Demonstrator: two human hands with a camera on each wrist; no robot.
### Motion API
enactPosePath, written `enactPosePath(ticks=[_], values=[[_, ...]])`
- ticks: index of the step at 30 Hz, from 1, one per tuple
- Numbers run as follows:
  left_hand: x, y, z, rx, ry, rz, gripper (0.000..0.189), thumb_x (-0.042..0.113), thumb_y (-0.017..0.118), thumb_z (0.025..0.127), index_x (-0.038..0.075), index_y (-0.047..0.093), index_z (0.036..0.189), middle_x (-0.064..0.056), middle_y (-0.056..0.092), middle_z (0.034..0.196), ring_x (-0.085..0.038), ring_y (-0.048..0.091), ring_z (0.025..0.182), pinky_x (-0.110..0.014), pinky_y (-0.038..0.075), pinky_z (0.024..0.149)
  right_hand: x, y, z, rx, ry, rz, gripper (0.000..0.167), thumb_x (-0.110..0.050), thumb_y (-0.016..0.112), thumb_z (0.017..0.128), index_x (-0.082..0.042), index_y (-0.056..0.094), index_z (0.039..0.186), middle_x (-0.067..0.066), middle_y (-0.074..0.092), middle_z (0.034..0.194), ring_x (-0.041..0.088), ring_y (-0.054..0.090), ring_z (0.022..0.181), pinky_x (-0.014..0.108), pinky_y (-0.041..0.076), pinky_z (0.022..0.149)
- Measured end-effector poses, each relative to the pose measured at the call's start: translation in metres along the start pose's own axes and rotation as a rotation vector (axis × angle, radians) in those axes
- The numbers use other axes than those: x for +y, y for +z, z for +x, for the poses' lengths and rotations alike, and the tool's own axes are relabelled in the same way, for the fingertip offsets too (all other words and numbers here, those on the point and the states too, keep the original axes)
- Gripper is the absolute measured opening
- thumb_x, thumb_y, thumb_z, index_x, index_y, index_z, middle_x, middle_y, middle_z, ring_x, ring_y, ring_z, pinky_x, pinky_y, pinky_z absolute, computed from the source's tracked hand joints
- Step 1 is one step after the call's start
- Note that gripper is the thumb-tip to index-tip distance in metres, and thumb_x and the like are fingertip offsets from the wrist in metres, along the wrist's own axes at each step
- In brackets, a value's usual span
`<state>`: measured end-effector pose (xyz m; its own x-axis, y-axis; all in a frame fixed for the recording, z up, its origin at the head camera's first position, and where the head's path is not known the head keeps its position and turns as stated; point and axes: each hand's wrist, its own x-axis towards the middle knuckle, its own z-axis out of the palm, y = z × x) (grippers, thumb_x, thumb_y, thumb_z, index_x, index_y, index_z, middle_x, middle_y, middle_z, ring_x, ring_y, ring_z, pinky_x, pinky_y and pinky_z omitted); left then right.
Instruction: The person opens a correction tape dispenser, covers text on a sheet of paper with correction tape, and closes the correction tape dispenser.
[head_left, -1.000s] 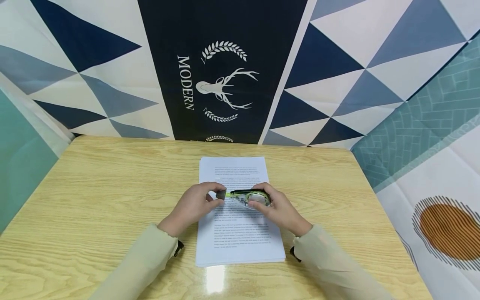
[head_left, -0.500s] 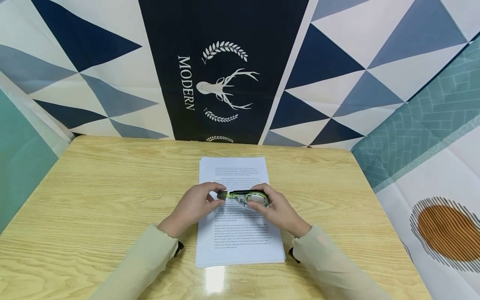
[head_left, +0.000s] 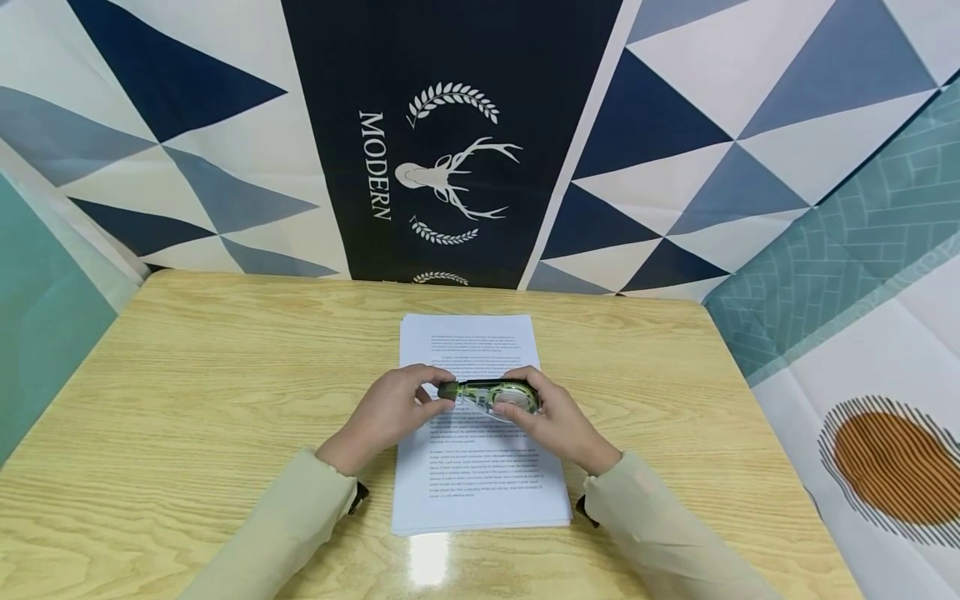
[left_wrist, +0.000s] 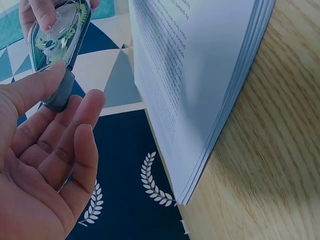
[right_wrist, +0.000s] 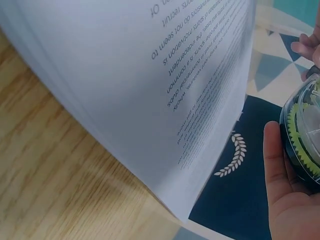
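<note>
My right hand (head_left: 564,423) grips a clear correction tape (head_left: 480,389) with green gears inside, its thumb on the round side. At the tape's left end is a dark cap (left_wrist: 61,94), pinched between the thumb and fingers of my left hand (head_left: 384,414). The cap sits right against the front of the body, and the tip is hidden. Both hands hold the tape level above a stack of printed paper (head_left: 480,508). In the right wrist view, the rounded gear end (right_wrist: 299,142) lies along my fingers.
The paper stack lies in the middle of a wood-grain table (head_left: 247,400). A patterned cloth backdrop (head_left: 450,50) with a deer head stands along the table's far edge. A dark wrist strap (head_left: 359,497) shows under my left sleeve.
The dark cap in my left hand has moved slightly right, closing the small gap that showed the green tip. My right hand with the tape has stayed nearly still.
</note>
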<state>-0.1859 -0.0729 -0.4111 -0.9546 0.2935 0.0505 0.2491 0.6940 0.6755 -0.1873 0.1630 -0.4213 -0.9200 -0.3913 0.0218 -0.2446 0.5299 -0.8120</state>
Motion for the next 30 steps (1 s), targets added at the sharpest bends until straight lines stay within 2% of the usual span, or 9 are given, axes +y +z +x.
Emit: enactPosePath(ticks=[10,16,23,30], values=[[-0.0004,0.0016,-0.0002,-0.007,0.009,0.001,0.030,0.023,0.074,0.080,0.018,0.069,0.109,0.005,0.067,0.113,-0.005,0.059,0.073,-0.023,0.046,0.063,0.0012,0.0007,-0.0008,-0.002,-0.002,0.017,0.035,-0.033,0.065,0.087,-0.022,0.053,0.118,0.003,0.063,0.110,0.014,0.060,0.089,0.027,0.049,0.076],[0.0003,0.0012,-0.0021,-0.001,0.034,0.012,0.031,0.024,0.073,0.081,0.018,0.069,0.110,0.003,0.067,0.113,-0.006,0.060,0.075,-0.023,0.048,0.065,0.0028,0.0013,-0.0004,-0.011,-0.002,0.023,0.036,-0.034,0.064,0.087,-0.021,0.053,0.119,0.005,0.062,0.111,0.015,0.059,0.091,0.028,0.048,0.077],[0.0010,0.0000,-0.0038,0.010,0.106,0.035,0.033,0.026,0.072,0.080,0.016,0.070,0.111,0.004,0.070,0.100,-0.005,0.059,0.074,-0.023,0.048,0.067,0.0005,0.0016,-0.0015,-0.032,0.013,0.034,0.035,-0.031,0.063,0.089,-0.021,0.051,0.121,0.006,0.062,0.110,0.016,0.057,0.090,0.029,0.047,0.078],[-0.0001,0.0002,-0.0056,0.038,0.201,0.031,0.034,0.027,0.071,0.081,0.014,0.070,0.112,0.004,0.068,0.094,-0.005,0.055,0.072,-0.019,0.045,0.063,-0.0022,0.0025,-0.0031,-0.046,0.020,0.033,0.035,-0.032,0.061,0.090,-0.021,0.050,0.122,0.006,0.060,0.110,0.016,0.056,0.090,0.030,0.045,0.080]])
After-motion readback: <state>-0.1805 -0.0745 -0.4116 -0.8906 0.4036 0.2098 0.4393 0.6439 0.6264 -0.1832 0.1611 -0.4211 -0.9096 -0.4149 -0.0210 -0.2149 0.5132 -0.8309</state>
